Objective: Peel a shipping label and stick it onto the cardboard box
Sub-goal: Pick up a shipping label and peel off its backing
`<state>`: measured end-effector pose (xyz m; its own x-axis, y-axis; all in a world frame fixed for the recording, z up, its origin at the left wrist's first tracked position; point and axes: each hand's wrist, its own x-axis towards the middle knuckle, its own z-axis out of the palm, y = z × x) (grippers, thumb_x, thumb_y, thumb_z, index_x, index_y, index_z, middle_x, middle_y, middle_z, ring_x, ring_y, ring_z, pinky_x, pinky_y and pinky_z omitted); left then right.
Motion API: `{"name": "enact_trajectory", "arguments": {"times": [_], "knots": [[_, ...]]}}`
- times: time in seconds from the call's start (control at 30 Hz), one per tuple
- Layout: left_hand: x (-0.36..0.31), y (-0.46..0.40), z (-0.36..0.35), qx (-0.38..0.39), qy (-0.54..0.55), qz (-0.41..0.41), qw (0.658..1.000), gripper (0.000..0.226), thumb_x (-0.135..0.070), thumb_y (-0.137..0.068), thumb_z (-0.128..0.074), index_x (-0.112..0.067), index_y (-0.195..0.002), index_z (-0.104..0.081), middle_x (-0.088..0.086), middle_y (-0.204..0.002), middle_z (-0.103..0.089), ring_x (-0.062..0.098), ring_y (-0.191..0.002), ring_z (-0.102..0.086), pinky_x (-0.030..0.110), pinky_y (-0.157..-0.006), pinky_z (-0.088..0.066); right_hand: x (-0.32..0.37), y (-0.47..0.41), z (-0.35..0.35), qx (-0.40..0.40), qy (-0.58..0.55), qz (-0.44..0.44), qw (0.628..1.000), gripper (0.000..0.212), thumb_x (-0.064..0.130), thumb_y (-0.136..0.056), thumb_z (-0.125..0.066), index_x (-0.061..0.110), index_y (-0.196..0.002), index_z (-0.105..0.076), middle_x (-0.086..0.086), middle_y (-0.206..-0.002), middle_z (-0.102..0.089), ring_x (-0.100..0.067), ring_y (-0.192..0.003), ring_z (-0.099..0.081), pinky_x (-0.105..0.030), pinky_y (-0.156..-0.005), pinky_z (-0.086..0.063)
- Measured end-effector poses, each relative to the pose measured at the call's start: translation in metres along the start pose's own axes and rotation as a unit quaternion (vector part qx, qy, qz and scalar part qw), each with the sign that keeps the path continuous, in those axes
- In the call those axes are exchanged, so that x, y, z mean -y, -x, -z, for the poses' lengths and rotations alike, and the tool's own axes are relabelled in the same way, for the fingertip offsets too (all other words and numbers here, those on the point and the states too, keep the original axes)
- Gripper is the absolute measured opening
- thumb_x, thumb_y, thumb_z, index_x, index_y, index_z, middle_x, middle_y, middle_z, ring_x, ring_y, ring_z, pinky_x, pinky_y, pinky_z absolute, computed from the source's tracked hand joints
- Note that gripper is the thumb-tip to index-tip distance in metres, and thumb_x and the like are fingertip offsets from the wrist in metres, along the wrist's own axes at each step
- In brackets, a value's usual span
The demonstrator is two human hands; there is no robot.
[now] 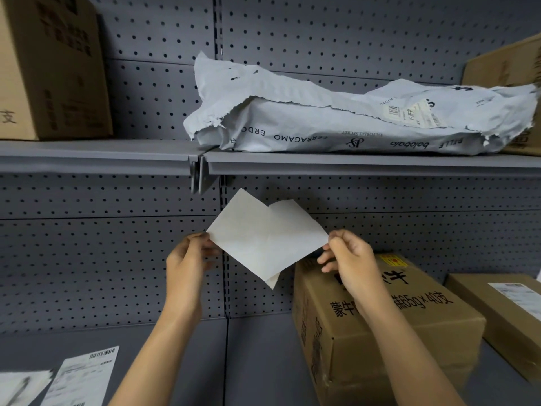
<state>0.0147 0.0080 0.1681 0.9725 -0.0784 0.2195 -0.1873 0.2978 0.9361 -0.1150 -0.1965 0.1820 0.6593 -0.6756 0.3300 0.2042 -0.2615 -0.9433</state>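
A white shipping label (263, 238) hangs in the air in front of the pegboard, blank side toward me, with two layers splitting apart along its upper edge. My left hand (187, 256) pinches its left corner. My right hand (348, 259) pinches its right corner. Below my right hand, a brown cardboard box (409, 326) with black printed characters sits on the lower grey shelf (257, 361).
Two printed label sheets (85, 376) lie on the shelf at bottom left. Another box (506, 312) with a label stands at the right. On the upper shelf (351, 164) rest a torn grey mailer bag (351, 121) and cardboard boxes (49, 68) at both ends.
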Motion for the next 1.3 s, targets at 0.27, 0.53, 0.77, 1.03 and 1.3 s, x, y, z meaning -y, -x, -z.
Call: {"name": "enact_trajectory", "arguments": {"times": [0.27,0.53,0.77,1.03,1.3], "knots": [[0.001,-0.010,0.011,-0.018,0.000,-0.008,1.000,0.022,-0.018,-0.098,-0.050,-0.013,-0.080,-0.062,0.010,-0.096,-0.068,0.023,-0.092,-0.064,0.035,-0.080,-0.049,0.000,0.001,0.006,-0.018,-0.002,0.000,1.000,0.022,0.009,-0.099,-0.048,0.015,-0.084,-0.063,0.005,-0.056,-0.065,-0.021,-0.063,-0.059,-0.044,-0.073,-0.053],[-0.002,-0.018,0.023,-0.029,-0.002,-0.013,1.000,0.022,-0.019,-0.098,-0.049,-0.016,-0.080,-0.062,0.014,-0.101,-0.068,0.026,-0.097,-0.065,0.034,-0.079,-0.049,0.000,0.003,0.013,-0.041,-0.016,-0.005,0.999,0.021,0.010,-0.100,-0.047,0.012,-0.085,-0.062,-0.005,-0.065,-0.063,-0.014,-0.054,-0.058,-0.036,-0.066,-0.053],[-0.004,-0.020,0.029,-0.045,0.006,-0.014,0.999,0.021,-0.019,-0.096,-0.048,-0.014,-0.080,-0.061,0.011,-0.097,-0.069,0.026,-0.094,-0.066,0.034,-0.077,-0.047,0.000,0.002,0.020,-0.057,-0.016,-0.016,0.998,0.019,0.013,-0.099,-0.046,0.010,-0.088,-0.062,-0.008,-0.066,-0.065,-0.016,-0.054,-0.059,-0.036,-0.069,-0.053],[-0.013,-0.025,0.043,-0.062,0.029,-0.018,0.997,0.019,-0.019,-0.098,-0.048,-0.013,-0.098,-0.067,0.007,-0.099,-0.069,0.022,-0.088,-0.065,0.034,-0.083,-0.051,0.004,0.004,0.025,-0.060,-0.054,-0.019,0.997,0.019,0.015,-0.102,-0.044,0.009,-0.094,-0.060,-0.010,-0.066,-0.066,-0.014,-0.054,-0.064,-0.031,-0.066,-0.057],[-0.027,-0.033,0.065,-0.095,0.052,-0.037,0.993,0.027,-0.023,-0.097,-0.047,-0.010,-0.112,-0.065,0.008,-0.104,-0.069,0.025,-0.094,-0.065,0.032,-0.079,-0.051,0.010,0.007,0.025,-0.056,-0.077,-0.004,0.995,0.021,0.014,-0.103,-0.040,0.012,-0.098,-0.060,-0.004,-0.057,-0.070,-0.020,-0.059,-0.067,-0.035,-0.068,-0.056]]}}
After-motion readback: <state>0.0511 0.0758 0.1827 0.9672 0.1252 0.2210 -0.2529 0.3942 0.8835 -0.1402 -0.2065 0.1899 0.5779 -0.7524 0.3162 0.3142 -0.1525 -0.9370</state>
